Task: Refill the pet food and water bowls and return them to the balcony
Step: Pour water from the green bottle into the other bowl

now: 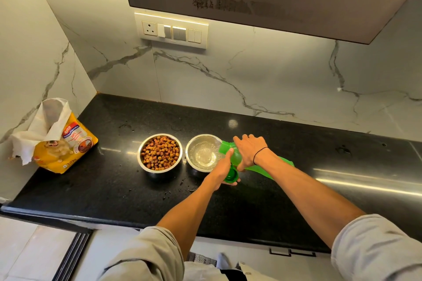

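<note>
Green plastic stands out against the black granite counter (pixel 285 201): a water bottle (pixel 255 165) is tipped nearly flat, its open neck resting at the right rim of a steel water bowl (pixel 203 151). The right hand (pixel 250 149) wraps over the bottle's upper part, fingers curled round it, a thin black band on the wrist. The left hand (pixel 225 170) grips the green cap (pixel 231 175) from beneath, its thumb lying up against the bottle near the neck. The cap sits just under the bottle, at the near right edge of the bowl.

Inside the water bowl a shallow pool of clear water glints; how full it is cannot be judged. Just left of it, nearly touching, stands a second steel bowl (pixel 159 152) heaped with brown kibble cubes. Both bowls sit on the counter, about midway between its front edge and the marble backsplash (pixel 274 80).

At the far left of the counter, against the side wall, a yellow pet food bag (pixel 66 143) with a dog pictured on it stands with its top torn open, the white inner lining flared upward. Small dark droplets or crumbs speckle the counter in front of the bowls. A switch plate with a socket (pixel 171 31) is mounted on the backsplash above the bowls. Grey rolled sleeves (pixel 374 248) frame the bottom of the view.
</note>
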